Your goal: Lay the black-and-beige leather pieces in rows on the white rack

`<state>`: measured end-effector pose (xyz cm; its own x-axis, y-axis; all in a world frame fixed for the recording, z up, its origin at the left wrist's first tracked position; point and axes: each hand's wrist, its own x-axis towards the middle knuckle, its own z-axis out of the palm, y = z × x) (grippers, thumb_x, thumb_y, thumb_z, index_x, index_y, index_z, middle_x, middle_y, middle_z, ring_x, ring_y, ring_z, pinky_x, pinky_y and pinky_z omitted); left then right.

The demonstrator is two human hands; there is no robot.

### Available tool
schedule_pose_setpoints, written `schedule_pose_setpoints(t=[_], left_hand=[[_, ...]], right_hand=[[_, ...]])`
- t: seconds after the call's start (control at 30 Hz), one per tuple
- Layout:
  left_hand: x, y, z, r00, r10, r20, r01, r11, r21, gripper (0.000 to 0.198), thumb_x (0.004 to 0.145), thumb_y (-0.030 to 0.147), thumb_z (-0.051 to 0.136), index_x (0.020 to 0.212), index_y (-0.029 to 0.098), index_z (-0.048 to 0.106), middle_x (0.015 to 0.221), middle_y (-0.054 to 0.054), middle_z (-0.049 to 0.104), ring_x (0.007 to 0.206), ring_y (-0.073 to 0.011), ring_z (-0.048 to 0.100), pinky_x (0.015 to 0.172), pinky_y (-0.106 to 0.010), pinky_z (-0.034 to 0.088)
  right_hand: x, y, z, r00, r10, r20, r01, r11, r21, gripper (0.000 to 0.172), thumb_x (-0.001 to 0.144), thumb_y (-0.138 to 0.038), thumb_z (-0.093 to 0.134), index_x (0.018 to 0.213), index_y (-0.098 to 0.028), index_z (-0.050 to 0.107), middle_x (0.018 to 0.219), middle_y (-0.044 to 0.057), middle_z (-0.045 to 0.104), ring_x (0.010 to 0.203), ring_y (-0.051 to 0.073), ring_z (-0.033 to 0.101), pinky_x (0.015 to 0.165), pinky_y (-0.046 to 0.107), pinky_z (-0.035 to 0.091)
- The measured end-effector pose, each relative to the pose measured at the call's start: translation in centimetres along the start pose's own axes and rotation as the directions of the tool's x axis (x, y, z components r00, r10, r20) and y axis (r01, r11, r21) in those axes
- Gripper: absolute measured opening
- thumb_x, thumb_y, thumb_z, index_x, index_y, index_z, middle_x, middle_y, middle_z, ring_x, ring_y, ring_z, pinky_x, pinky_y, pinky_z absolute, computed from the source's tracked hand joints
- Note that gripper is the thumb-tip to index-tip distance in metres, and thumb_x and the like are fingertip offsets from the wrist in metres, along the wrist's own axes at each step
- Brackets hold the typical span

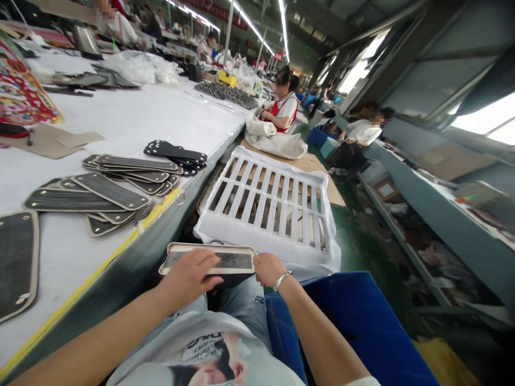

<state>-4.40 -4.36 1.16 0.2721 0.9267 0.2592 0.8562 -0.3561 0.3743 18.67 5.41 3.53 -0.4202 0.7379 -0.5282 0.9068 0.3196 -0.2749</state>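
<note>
A flat beige-edged panel with a dark mesh middle point(225, 259) rests across my lap. My left hand point(189, 276) lies on top of its near left part, fingers curled over the surface. At the panel's right end my right hand point(269, 269), with a bracelet on the wrist, grips the edge. Several similar dark panels point(104, 194) are stacked in fans on the white table to my left. One larger panel point(18, 262) lies at the table's near left edge.
A white slatted plastic crate point(277, 203) stands in front of my knees, and a blue bin point(354, 321) to my right. The long white table point(132, 123) carries more dark parts, bags and cardboard. Other people sit working farther along the line. Shelves run along the right.
</note>
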Motion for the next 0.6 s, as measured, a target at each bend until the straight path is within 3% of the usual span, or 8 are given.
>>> schedule_pose_setpoints(t=[0.07, 0.13, 0.23, 0.3, 0.4, 0.47, 0.6], left_hand=[[2.1, 2.9, 1.9, 0.980, 0.167, 0.104, -0.164, 0.986, -0.035, 0.043, 0.082, 0.039, 0.053, 0.120, 0.019, 0.052, 0.124, -0.009, 0.053, 0.109, -0.0219, 0.048, 0.092, -0.035, 0.038], [3.7, 4.5, 3.5, 0.961, 0.184, 0.207, -0.183, 0.983, -0.023, 0.036, 0.083, 0.030, 0.053, 0.116, 0.018, 0.055, 0.119, -0.009, 0.056, 0.100, -0.0217, 0.051, 0.084, -0.034, 0.042], [4.9, 4.5, 4.7, 0.954, 0.159, 0.253, -0.163, 0.987, -0.007, 0.025, 0.086, 0.018, 0.043, 0.104, 0.019, 0.061, 0.107, -0.007, 0.061, 0.091, -0.0195, 0.051, 0.077, -0.032, 0.043], [4.9, 4.0, 5.1, 0.959, 0.148, 0.241, -0.149, 0.989, -0.013, 0.026, 0.087, 0.015, 0.042, 0.103, 0.019, 0.062, 0.105, -0.006, 0.061, 0.091, -0.0195, 0.051, 0.077, -0.031, 0.043], [4.7, 3.7, 5.1, 0.962, 0.129, 0.240, -0.128, 0.992, -0.018, 0.026, 0.086, 0.015, 0.043, 0.103, 0.019, 0.062, 0.104, -0.006, 0.062, 0.090, -0.0203, 0.051, 0.076, -0.032, 0.043], [4.7, 3.9, 4.9, 0.959, 0.130, 0.250, -0.128, 0.991, -0.023, 0.027, 0.085, 0.014, 0.044, 0.103, 0.019, 0.062, 0.104, -0.006, 0.061, 0.089, -0.0204, 0.051, 0.074, -0.032, 0.043], [4.9, 4.2, 4.4, 0.955, 0.125, 0.269, -0.125, 0.992, -0.017, 0.026, 0.085, 0.014, 0.044, 0.103, 0.018, 0.063, 0.104, -0.008, 0.061, 0.090, -0.0208, 0.051, 0.070, -0.032, 0.043]], right_hand=[[0.0, 0.1, 0.3, 0.999, 0.052, -0.004, -0.052, 0.999, 0.008, 0.037, 0.091, -0.028, 0.034, 0.072, -0.010, 0.061, 0.061, 0.013, 0.065, 0.047, 0.013, 0.058, 0.053, 0.022, 0.045], [0.0, 0.4, 0.7, 0.996, 0.086, -0.002, -0.086, 0.995, 0.056, 0.044, 0.093, -0.031, 0.026, 0.072, -0.011, 0.059, 0.063, 0.012, 0.066, 0.045, 0.011, 0.057, 0.048, 0.021, 0.044], [0.1, 1.4, 1.5, 0.989, 0.137, 0.060, -0.149, 0.941, 0.302, 0.058, 0.093, -0.045, 0.018, 0.063, -0.012, 0.056, 0.058, 0.011, 0.064, 0.040, 0.012, 0.055, 0.042, 0.021, 0.044], [0.1, 2.3, 2.0, 0.976, 0.179, 0.125, -0.218, 0.841, 0.496, 0.067, 0.090, -0.057, 0.015, 0.059, -0.012, 0.055, 0.053, 0.010, 0.061, 0.038, 0.012, 0.054, 0.040, 0.023, 0.046], [-0.1, 3.2, 2.0, 0.972, 0.229, 0.055, -0.211, 0.742, 0.637, 0.070, 0.085, -0.066, 0.016, 0.073, -0.011, 0.058, 0.055, 0.008, 0.063, 0.037, 0.013, 0.055, 0.036, 0.023, 0.045], [-0.2, 3.3, 1.7, 0.972, 0.233, -0.040, -0.159, 0.770, 0.618, 0.064, 0.085, -0.065, 0.022, 0.080, -0.012, 0.057, 0.057, 0.007, 0.064, 0.037, 0.012, 0.055, 0.034, 0.021, 0.043], [0.1, 3.0, 1.2, 0.983, 0.177, -0.057, -0.137, 0.897, 0.421, 0.046, 0.087, -0.049, 0.034, 0.064, -0.014, 0.053, 0.056, 0.006, 0.064, 0.038, 0.010, 0.055, 0.033, 0.017, 0.039]])
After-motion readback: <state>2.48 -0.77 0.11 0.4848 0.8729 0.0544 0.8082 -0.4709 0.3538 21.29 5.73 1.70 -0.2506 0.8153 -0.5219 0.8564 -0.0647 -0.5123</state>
